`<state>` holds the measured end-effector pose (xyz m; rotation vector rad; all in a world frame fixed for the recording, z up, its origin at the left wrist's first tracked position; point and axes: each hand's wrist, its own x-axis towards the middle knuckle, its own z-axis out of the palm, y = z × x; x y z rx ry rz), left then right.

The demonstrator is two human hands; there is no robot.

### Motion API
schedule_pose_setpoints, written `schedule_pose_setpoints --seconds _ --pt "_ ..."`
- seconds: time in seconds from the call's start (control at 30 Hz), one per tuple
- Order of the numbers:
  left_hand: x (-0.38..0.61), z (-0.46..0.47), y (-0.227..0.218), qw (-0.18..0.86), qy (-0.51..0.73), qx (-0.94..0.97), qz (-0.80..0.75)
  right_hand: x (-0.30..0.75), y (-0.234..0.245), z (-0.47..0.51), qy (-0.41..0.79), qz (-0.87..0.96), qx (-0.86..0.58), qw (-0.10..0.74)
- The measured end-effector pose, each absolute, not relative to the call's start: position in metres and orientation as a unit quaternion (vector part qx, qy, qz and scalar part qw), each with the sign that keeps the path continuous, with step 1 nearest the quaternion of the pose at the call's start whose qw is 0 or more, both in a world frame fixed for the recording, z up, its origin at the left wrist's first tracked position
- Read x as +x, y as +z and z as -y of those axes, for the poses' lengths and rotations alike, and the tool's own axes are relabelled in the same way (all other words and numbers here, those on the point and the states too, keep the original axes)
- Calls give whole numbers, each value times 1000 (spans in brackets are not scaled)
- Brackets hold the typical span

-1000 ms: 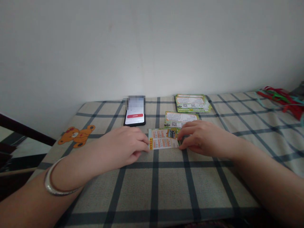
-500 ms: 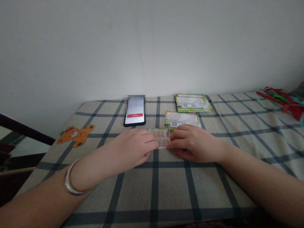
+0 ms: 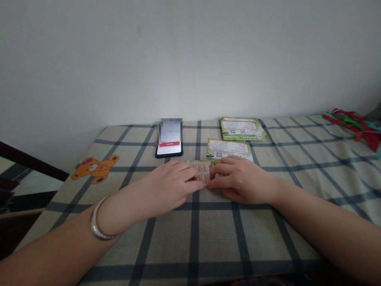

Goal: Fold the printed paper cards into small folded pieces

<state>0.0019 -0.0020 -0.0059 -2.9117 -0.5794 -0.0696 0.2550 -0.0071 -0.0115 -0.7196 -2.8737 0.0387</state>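
Observation:
A small printed leaflet [image 3: 203, 170] with orange and white blocks lies on the checked cloth between my hands, its sides hidden under my fingers. My left hand [image 3: 168, 184], with a silver bangle at the wrist, holds the leaflet's left part with bent fingers. From the other side, my right hand [image 3: 242, 178] has its thumb and fingers closed on the right part. The two hands' fingertips nearly meet at the near edge. Just beyond my right hand lies another green-bordered leaflet [image 3: 229, 146], partly covered by that hand.
A stack of green leaflets [image 3: 241, 129] sits near the wall. Left of it is a phone [image 3: 169, 150] with a lit screen. An orange bear cutout [image 3: 99, 170] lies at the left, and red and green ribbons [image 3: 354, 127] are heaped at the far right.
My left hand has slid right along the leaflet, closer to my right hand, so less of the print shows. My right hand has barely shifted.

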Motion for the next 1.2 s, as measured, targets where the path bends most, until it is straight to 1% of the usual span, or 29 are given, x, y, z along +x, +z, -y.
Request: schedule_pose_setpoints --seconds 0.17,0.47,0.67,0.97,1.1,1.2 --pt "0 1 -1 70 -26 -981 180 257 -8 6 34 966 -242 82" --pt "-6 -7 -1 56 -17 -982 182 266 -4 2 96 962 -230 110" --pt "-7 -8 2 28 -11 -981 190 270 -3 1 104 961 -233 103" --pt "-9 -12 5 -21 -64 -985 159 279 6 2 99 959 -240 114" --pt "-10 -10 5 -28 -65 -983 169 282 9 2 95 962 -237 101" --pt "-8 -7 8 -11 -46 -981 186 282 11 3 95 961 -239 98"
